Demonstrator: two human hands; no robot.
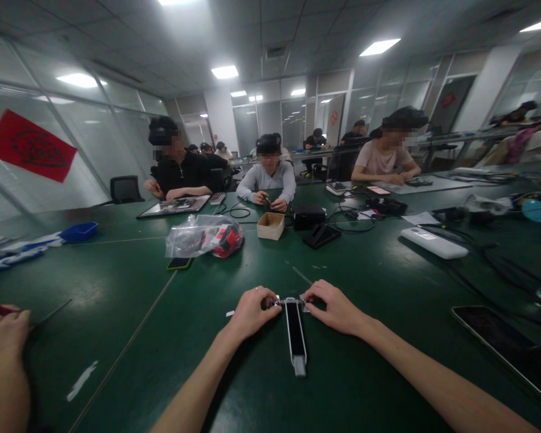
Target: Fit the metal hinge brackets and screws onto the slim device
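While a co-worker's hand is holding a tool at near left, the left hand and right hand are flanking a device.

Thumb and fingers nearly closed, the left hand is pinching the left end of the device's bar. The device is lying near on the table, black face up; the paired hold is probably stopping it from turning. The right hand, curled likewise, is pinching the right end, fingertips hiding how firmly. For moving, the bag is bounding the far left, the box the far middle, and the phone the right.
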